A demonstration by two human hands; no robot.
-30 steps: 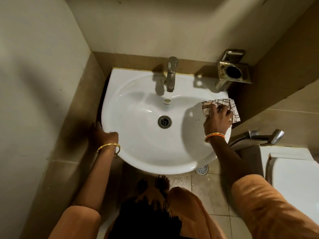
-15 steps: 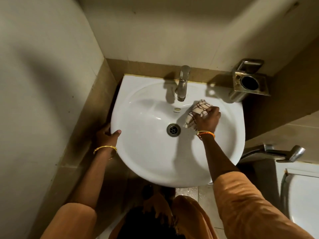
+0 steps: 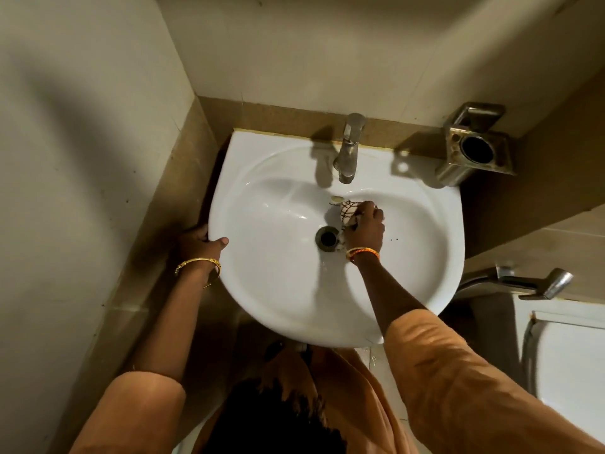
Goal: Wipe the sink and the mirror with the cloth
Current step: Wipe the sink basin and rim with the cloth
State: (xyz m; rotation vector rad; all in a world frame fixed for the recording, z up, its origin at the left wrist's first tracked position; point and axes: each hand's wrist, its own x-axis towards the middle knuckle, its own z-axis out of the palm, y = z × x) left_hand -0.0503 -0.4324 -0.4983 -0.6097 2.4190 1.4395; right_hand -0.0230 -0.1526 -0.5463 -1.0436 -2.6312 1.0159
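A white wall-hung sink (image 3: 278, 283) fills the middle of the head view. My right hand (image 3: 365, 229) is inside the bowl, just right of the drain (image 3: 326, 239), and grips a bunched white cloth with dark checks (image 3: 347, 209) against the porcelain. Most of the cloth is hidden under the fingers. My left hand (image 3: 199, 244) grips the sink's left rim, thumb on top. No mirror is in view.
A steel tap (image 3: 348, 149) stands at the sink's back edge. A metal holder (image 3: 474, 149) hangs on the wall at the back right. A spray handle (image 3: 537, 283) and a white toilet cistern (image 3: 573, 355) stand to the right. Walls close in on the left and behind.
My right hand has carried the cloth from the sink's right rim down into the bowl to beside the drain. My left hand has kept its hold on the left rim.
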